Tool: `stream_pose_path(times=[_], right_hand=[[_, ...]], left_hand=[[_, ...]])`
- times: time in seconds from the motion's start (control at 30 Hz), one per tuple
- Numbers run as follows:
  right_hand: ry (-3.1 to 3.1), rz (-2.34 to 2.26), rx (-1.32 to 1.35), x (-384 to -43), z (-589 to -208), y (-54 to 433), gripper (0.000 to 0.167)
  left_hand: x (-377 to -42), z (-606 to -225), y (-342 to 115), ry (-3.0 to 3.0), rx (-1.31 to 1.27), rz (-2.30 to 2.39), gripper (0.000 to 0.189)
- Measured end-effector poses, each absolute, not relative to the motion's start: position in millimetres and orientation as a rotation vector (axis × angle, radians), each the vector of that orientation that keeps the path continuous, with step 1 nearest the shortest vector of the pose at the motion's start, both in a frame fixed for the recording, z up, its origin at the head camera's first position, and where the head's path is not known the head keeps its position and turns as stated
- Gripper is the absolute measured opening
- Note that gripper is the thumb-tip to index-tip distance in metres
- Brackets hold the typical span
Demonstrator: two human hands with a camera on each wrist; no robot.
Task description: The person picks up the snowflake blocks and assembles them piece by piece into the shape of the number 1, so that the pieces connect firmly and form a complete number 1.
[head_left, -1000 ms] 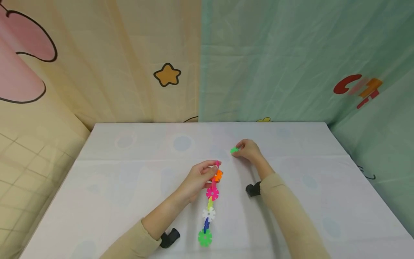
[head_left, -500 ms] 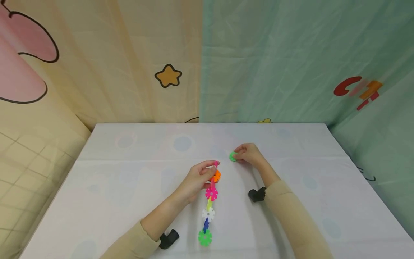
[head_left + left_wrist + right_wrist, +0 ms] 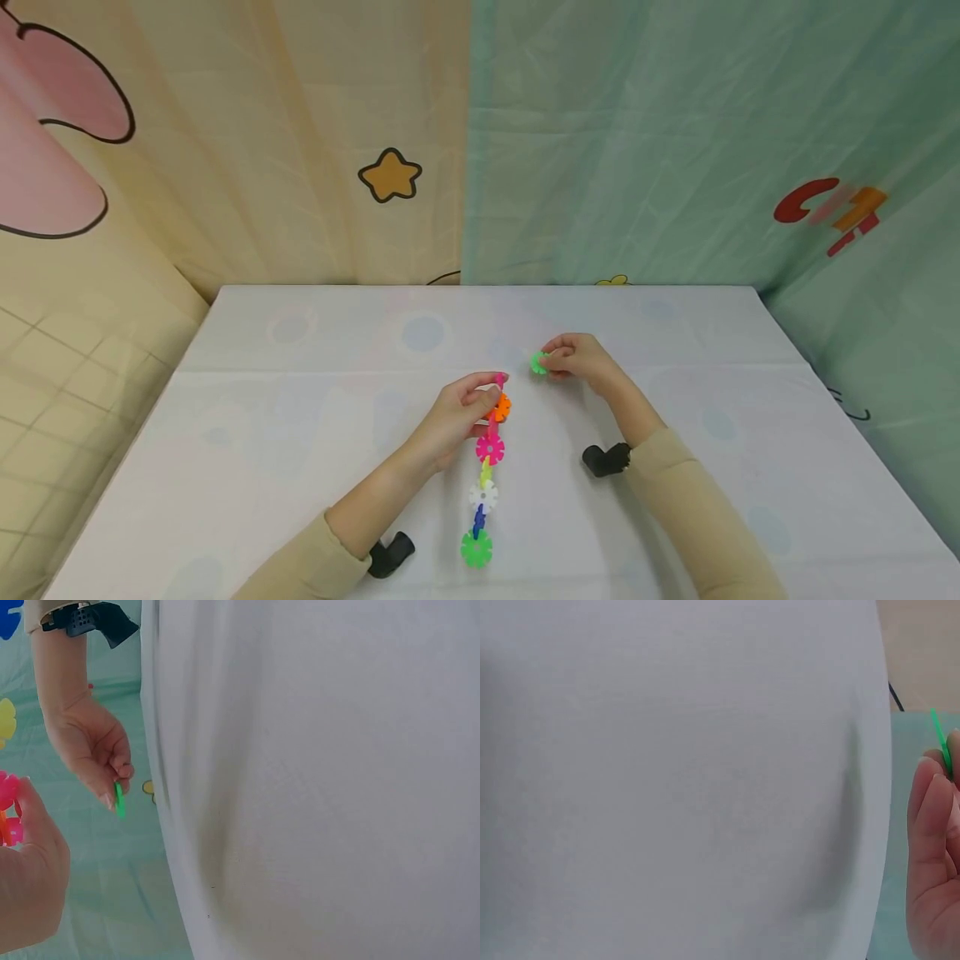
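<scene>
My left hand [image 3: 457,417] pinches the far end of a chain of interlocking plastic snowflake discs. Near its fingers are pink and orange discs [image 3: 502,407]. Toward me follow a larger pink disc [image 3: 491,450], a yellow one [image 3: 486,472], a white one [image 3: 483,497], a blue one [image 3: 479,522] and a green disc [image 3: 476,549] at the near end. To the right and a little farther off, my right hand [image 3: 581,358] pinches a single green snowflake disc [image 3: 537,363] by its edge, apart from the chain. The left wrist view shows this loose disc [image 3: 120,800] edge-on between thumb and fingers.
A white cloth with faint dots covers the table [image 3: 300,433]. Black wrist mounts [image 3: 392,554] stick out from both sleeves. Behind the table's far edge hang a beige curtain [image 3: 300,125] with a star and a green curtain [image 3: 637,150].
My right hand has come slightly toward me, and its green disc has turned from nearly edge-on to show more of its face. The left hand and chain have barely shifted.
</scene>
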State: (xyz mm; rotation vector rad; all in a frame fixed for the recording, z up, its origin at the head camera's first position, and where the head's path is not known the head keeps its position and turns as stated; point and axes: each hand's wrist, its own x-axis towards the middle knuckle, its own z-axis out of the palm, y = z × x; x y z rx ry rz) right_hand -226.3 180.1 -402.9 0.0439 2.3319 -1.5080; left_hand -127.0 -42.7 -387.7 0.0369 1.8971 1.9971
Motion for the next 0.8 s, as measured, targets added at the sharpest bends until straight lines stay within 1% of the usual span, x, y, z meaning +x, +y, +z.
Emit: stream_pose_path(times=[0.47,0.8], right_hand=[[2.257,-1.581,-0.194,-207,-376,165,0.029],[2.204,-1.595,-0.309,-193,-358,152,0.028]], left_hand=[[-127,-389,-43,1.894,0.036,1.983,0.037],[-127,-389,-42,1.871,0.061,1.987,0.039]])
